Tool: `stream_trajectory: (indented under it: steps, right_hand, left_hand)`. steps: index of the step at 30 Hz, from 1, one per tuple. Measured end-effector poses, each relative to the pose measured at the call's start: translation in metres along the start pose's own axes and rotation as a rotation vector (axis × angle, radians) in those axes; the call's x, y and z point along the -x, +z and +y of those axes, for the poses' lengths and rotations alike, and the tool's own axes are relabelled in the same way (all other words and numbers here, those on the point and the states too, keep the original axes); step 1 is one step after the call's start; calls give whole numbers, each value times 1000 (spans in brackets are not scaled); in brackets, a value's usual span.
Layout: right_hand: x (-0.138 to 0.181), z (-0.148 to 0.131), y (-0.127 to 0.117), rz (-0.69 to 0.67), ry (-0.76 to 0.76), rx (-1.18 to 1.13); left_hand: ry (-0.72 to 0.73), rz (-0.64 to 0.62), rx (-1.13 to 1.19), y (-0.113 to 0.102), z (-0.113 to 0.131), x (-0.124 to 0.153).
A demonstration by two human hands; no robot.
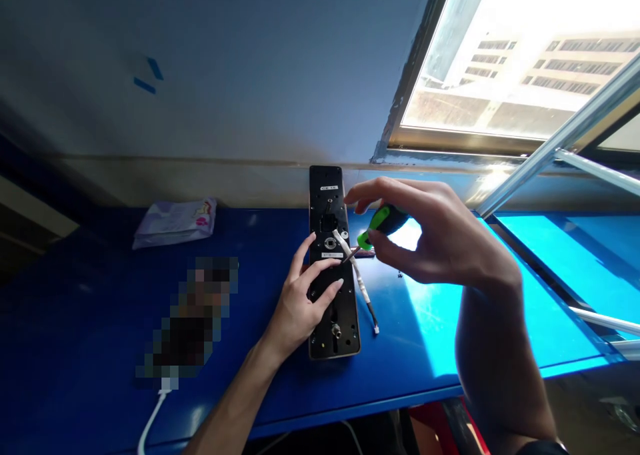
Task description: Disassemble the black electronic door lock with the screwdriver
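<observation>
- A white cord (pixel 153 415) runs off the near edge of the blue table (pixel 75 348), up to a blurred block (pixel 193 318) that I cannot make out.
- My left hand (pixel 305 295) lies open on the black door-lock panel (pixel 345 325). The fingers are spread and the tips press on its left edge and middle, gripping nothing.
- The panel lies flat and lengthwise away from me near the middle of the table, its far end close to the wall.
- A thin white wire (pixel 361 283) slants across the panel's right side and off onto the table, ending in a small plug just beside the panel's near right corner.
- My right hand (pixel 440 241) is closed on a screwdriver (pixel 383 221) with a green and black handle, pinched between thumb and fingertips. The shaft points left and down onto the panel, near a round fitting, crossing the wire.
- Farther left, well apart, a pale soft packet (pixel 175 221) lies by the wall.
- Two blue tape scraps (pixel 145 81) stick to the wall (pixel 250 75); a window (pixel 525 61) opens at the right.
</observation>
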State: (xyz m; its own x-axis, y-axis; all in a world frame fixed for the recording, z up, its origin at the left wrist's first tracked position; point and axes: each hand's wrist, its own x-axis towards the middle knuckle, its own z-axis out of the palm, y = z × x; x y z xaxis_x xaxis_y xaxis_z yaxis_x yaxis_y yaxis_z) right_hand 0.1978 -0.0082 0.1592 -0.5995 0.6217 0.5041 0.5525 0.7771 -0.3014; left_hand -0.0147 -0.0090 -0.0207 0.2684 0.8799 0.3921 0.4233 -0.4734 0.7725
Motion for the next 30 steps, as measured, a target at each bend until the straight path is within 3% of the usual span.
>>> stream_trajectory:
  steps: [4,11,17,30]
  right_hand:
    - [-2,0,3,42,66,72]
    - [-1,2,1,-1,-16,-3]
    - [1,2,1,12,67,72]
    - [2,1,-9,71,3,67]
  left_hand:
    - [3,1,1,0,-1,0]
    - [7,4,2,1,-2,-1]
    - [1,-2,17,0,-1,0]
    - [-14,3,-13,-1,3,1]
